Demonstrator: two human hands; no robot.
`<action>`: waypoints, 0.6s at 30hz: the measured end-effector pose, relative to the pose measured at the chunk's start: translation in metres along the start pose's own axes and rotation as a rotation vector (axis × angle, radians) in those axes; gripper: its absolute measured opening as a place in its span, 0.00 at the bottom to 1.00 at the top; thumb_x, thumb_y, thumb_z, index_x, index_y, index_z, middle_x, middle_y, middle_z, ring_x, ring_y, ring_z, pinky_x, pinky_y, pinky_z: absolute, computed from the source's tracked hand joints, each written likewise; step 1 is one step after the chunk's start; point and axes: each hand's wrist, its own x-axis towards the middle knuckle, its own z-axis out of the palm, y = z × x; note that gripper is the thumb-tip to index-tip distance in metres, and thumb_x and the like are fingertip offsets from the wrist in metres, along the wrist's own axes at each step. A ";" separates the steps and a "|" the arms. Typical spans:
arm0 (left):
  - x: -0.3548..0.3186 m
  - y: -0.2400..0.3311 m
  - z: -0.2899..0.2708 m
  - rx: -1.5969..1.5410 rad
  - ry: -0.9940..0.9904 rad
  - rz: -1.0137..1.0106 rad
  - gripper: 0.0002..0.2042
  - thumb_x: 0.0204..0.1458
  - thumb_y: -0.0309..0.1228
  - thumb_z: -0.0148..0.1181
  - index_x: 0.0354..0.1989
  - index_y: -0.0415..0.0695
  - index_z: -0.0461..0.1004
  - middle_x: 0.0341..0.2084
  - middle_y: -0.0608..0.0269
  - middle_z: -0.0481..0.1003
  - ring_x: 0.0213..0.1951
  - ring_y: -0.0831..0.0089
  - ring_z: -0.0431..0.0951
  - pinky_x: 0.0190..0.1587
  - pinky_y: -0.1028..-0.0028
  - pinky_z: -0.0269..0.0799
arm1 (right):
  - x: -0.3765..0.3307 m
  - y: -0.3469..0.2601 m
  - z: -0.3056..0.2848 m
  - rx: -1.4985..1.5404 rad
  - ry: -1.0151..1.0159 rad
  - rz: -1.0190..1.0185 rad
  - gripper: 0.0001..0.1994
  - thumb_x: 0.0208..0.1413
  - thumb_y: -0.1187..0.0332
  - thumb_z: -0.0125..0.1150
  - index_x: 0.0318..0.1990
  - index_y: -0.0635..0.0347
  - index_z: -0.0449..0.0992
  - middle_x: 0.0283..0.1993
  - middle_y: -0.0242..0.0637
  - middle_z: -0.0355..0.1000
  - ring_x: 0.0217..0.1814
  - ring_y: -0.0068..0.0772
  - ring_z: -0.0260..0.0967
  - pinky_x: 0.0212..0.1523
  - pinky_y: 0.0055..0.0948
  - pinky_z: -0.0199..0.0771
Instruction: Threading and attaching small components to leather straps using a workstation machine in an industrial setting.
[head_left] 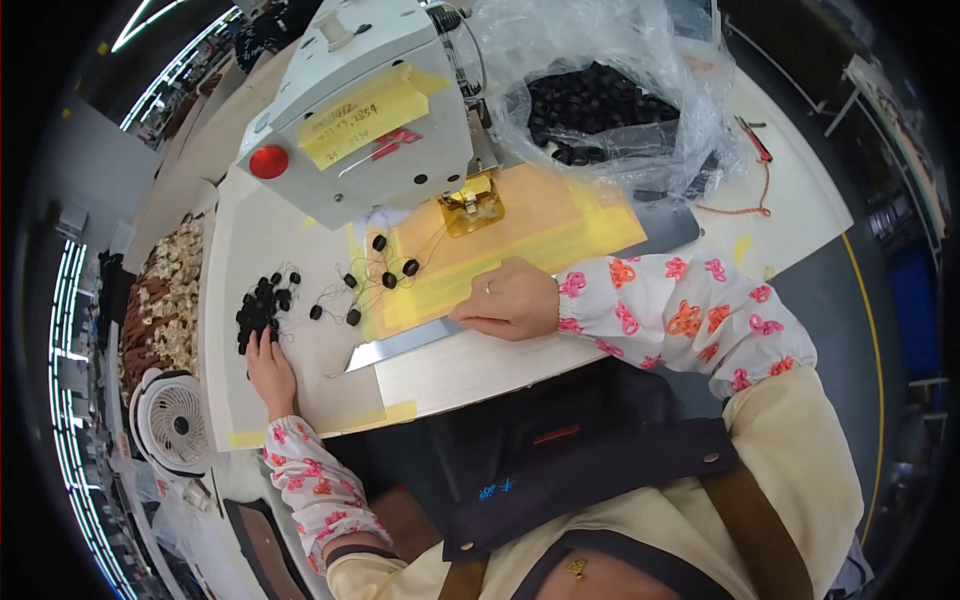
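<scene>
Fingers [264, 348] against small black pieces [262, 306]

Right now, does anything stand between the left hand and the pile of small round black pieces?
Nothing visible does: the fingertips of the left hand meet the near edge of the pile of small round black pieces on the pale flat tabletop.

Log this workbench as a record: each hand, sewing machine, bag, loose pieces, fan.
Left hand: fingers at the black pile
Right hand: curled over the yellow-taped panel; grip unclear
Sewing machine: grey-white, red button at left
Bag: clear plastic, holding small black pieces
Loose pieces: black, with threads, between the hands
Fan: white, left of the table
</scene>
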 end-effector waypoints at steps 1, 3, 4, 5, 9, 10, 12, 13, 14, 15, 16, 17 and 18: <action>0.008 -0.003 0.003 0.009 0.031 -0.065 0.14 0.51 0.29 0.44 0.46 0.46 0.69 0.50 0.49 0.64 0.50 0.55 0.64 0.51 0.63 0.59 | -0.002 0.000 -0.006 -0.024 -0.025 0.012 0.05 0.43 0.73 0.60 0.31 0.56 0.74 0.18 0.32 0.65 0.20 0.32 0.65 0.18 0.30 0.62; 0.017 -0.011 0.007 0.007 0.038 -0.111 0.15 0.49 0.26 0.44 0.45 0.44 0.70 0.49 0.49 0.65 0.49 0.56 0.65 0.51 0.64 0.60 | -0.002 0.003 -0.011 -0.044 -0.036 0.035 0.06 0.43 0.73 0.60 0.31 0.55 0.74 0.18 0.31 0.64 0.19 0.32 0.65 0.17 0.29 0.61; 0.016 -0.007 0.009 -0.003 0.046 -0.185 0.15 0.47 0.23 0.43 0.44 0.41 0.70 0.47 0.49 0.66 0.48 0.57 0.67 0.50 0.65 0.61 | -0.006 0.004 -0.013 -0.039 -0.049 0.018 0.06 0.42 0.72 0.61 0.31 0.55 0.74 0.18 0.30 0.64 0.19 0.31 0.65 0.16 0.28 0.60; 0.015 -0.005 0.008 0.000 0.030 -0.177 0.15 0.47 0.23 0.43 0.44 0.41 0.70 0.47 0.49 0.66 0.48 0.57 0.67 0.50 0.65 0.61 | -0.008 0.005 -0.014 -0.033 -0.064 -0.002 0.06 0.42 0.72 0.61 0.31 0.54 0.73 0.19 0.29 0.65 0.19 0.30 0.65 0.16 0.28 0.59; 0.015 0.057 -0.010 -0.307 0.261 -0.062 0.14 0.45 0.20 0.47 0.43 0.35 0.68 0.44 0.49 0.67 0.47 0.57 0.66 0.51 0.66 0.59 | -0.006 0.005 -0.016 -0.054 -0.106 -0.007 0.06 0.42 0.70 0.61 0.31 0.53 0.73 0.19 0.28 0.64 0.18 0.28 0.64 0.15 0.27 0.57; 0.012 0.099 -0.020 -0.387 0.225 0.050 0.15 0.46 0.21 0.49 0.44 0.35 0.68 0.45 0.49 0.66 0.48 0.56 0.65 0.52 0.66 0.58 | -0.005 0.008 -0.012 -0.066 -0.122 -0.029 0.06 0.42 0.70 0.61 0.31 0.53 0.73 0.19 0.27 0.64 0.18 0.27 0.63 0.14 0.27 0.56; 0.008 0.162 -0.038 -0.477 -0.052 0.293 0.19 0.47 0.25 0.52 0.50 0.37 0.63 0.51 0.47 0.60 0.53 0.55 0.60 0.54 0.66 0.54 | -0.003 0.003 -0.002 -0.074 -0.167 -0.043 0.06 0.43 0.70 0.61 0.30 0.53 0.73 0.19 0.27 0.63 0.18 0.27 0.63 0.14 0.27 0.55; 0.007 0.183 -0.036 -0.467 -0.110 0.387 0.21 0.47 0.27 0.53 0.51 0.38 0.62 0.53 0.47 0.59 0.54 0.53 0.59 0.55 0.65 0.53 | -0.003 0.002 0.000 -0.068 -0.140 -0.027 0.05 0.43 0.70 0.60 0.30 0.53 0.73 0.19 0.27 0.63 0.19 0.27 0.63 0.14 0.28 0.55; 0.011 0.196 -0.037 -0.367 -0.111 0.450 0.20 0.47 0.26 0.52 0.51 0.40 0.62 0.52 0.48 0.60 0.54 0.53 0.60 0.55 0.64 0.53 | 0.001 0.003 -0.001 -0.063 -0.112 -0.031 0.05 0.43 0.70 0.60 0.30 0.53 0.73 0.19 0.27 0.62 0.19 0.27 0.62 0.14 0.28 0.54; 0.011 0.204 -0.036 -0.266 -0.113 0.510 0.19 0.48 0.26 0.51 0.51 0.41 0.63 0.51 0.49 0.61 0.53 0.53 0.60 0.55 0.64 0.53 | 0.002 0.001 0.000 -0.066 -0.140 -0.047 0.05 0.43 0.70 0.60 0.30 0.53 0.73 0.19 0.27 0.62 0.19 0.27 0.62 0.14 0.28 0.54; 0.014 0.207 -0.025 -0.292 -0.093 0.501 0.19 0.48 0.26 0.51 0.51 0.41 0.63 0.51 0.49 0.61 0.53 0.53 0.60 0.55 0.64 0.53 | -0.005 0.002 0.000 -0.039 -0.135 0.003 0.05 0.43 0.70 0.60 0.30 0.53 0.73 0.19 0.27 0.63 0.19 0.27 0.63 0.14 0.28 0.54; 0.017 0.194 -0.020 -0.283 -0.130 0.468 0.18 0.48 0.25 0.49 0.50 0.42 0.65 0.50 0.50 0.63 0.52 0.54 0.61 0.55 0.64 0.53 | -0.004 -0.002 0.001 -0.002 -0.118 0.045 0.05 0.43 0.70 0.60 0.30 0.53 0.73 0.19 0.27 0.63 0.20 0.27 0.63 0.15 0.28 0.55; 0.019 0.182 -0.014 -0.270 -0.170 0.437 0.17 0.49 0.24 0.47 0.49 0.43 0.66 0.49 0.51 0.64 0.52 0.55 0.62 0.55 0.64 0.54 | -0.005 -0.002 0.000 0.016 -0.107 0.048 0.05 0.43 0.70 0.60 0.30 0.54 0.73 0.19 0.28 0.63 0.21 0.28 0.64 0.15 0.29 0.57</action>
